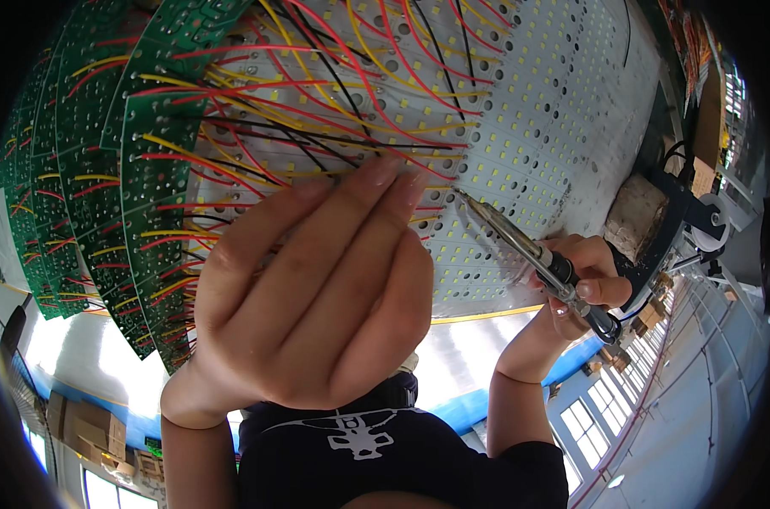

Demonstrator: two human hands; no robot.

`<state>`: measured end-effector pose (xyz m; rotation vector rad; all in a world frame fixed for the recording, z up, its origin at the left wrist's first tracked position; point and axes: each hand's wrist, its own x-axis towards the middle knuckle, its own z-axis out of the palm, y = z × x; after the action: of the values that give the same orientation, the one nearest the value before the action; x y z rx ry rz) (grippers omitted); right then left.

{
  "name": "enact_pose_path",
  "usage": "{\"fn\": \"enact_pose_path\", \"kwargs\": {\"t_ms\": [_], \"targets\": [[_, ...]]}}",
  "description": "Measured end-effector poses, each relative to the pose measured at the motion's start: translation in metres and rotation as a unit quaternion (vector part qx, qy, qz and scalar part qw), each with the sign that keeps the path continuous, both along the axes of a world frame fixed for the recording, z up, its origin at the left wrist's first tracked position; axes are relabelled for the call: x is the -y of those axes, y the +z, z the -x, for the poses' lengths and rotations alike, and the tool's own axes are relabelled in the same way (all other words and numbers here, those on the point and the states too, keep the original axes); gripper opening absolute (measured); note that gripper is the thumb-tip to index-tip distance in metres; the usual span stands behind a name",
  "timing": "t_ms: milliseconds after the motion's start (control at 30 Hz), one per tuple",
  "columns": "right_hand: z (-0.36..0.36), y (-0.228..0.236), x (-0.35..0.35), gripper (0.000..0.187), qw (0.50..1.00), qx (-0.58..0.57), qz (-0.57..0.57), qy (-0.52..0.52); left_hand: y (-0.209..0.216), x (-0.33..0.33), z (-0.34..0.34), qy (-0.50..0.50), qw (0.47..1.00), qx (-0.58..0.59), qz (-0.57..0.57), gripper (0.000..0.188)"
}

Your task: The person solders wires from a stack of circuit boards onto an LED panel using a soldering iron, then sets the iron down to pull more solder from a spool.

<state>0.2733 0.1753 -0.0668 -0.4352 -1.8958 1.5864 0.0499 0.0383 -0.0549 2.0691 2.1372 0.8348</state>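
Note:
My left hand (313, 293) is closed, its fingertips together over the thin wires (342, 72) at the middle of the view. A red wire shows at the fingertips; the exact grip underneath is hidden. In my right hand (590, 265) is a soldering iron (520, 239), slanting up and left. Its tip is close to the wire ends on the white LED panel (542, 119), just right of my left fingertips; whether it touches cannot be made out. Red, yellow and black wires run from the green circuit boards (154, 204) on the left to the panel.
To the right stands a dark holder with a worn brownish pad (636, 216), beside a white reel (709, 222). More green boards (79, 195) overlap at the far left. Cardboard boxes (92, 428) are in the lower left background.

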Motion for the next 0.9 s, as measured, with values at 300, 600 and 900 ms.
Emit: {"fn": "enact_pose_path", "kwargs": {"t_ms": [300,600,900], "targets": [[0.0013,0.0016,0.0018,0.013,1.0,0.01,-0.01,0.001,0.0005,0.0015,0.0008,-0.001,1.0,-0.007,-0.001,0.017],[0.0007,-0.0018,-0.0005,0.011,1.0,-0.007,-0.003,0.02,0.0004,0.0013,-0.0007,0.012,1.0,-0.001,0.001,0.017],[0.0008,-0.0004,0.0016,0.012,1.0,-0.01,0.002,-0.002,0.0008,0.0012,-0.0024,0.013,1.0,-0.011,-0.002,0.017]]}}
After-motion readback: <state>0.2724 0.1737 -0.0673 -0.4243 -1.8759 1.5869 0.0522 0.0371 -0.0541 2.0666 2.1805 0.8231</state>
